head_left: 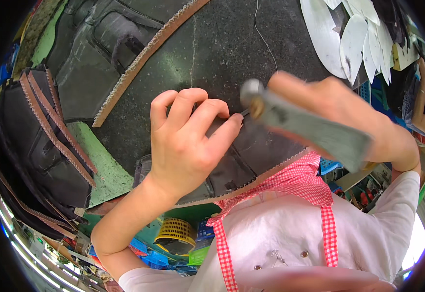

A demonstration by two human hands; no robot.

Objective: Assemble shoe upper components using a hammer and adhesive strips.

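Observation:
My right hand [314, 100] is closed round a hammer, smeared by motion; its grey metal head [319, 129] shows a rounded end toward my left hand and a broad wedge toward my body. The hammer is over a dark leather piece [266, 158] with a brown zigzag-stitched edge, lying at the near side of the table. My left hand [188, 131] rests on this piece with fingers curled, thumb and forefinger pinched together at its far edge. What lies under the left palm is hidden.
The dark speckled tabletop [222, 48] carries loose threads. Larger dark leather pieces [91, 92] with brown edging lie at the far left, more stacked pieces [42, 141] below them. White leaf-shaped pieces [358, 44] are at the far right. A yellow basket [176, 233] stands below the table.

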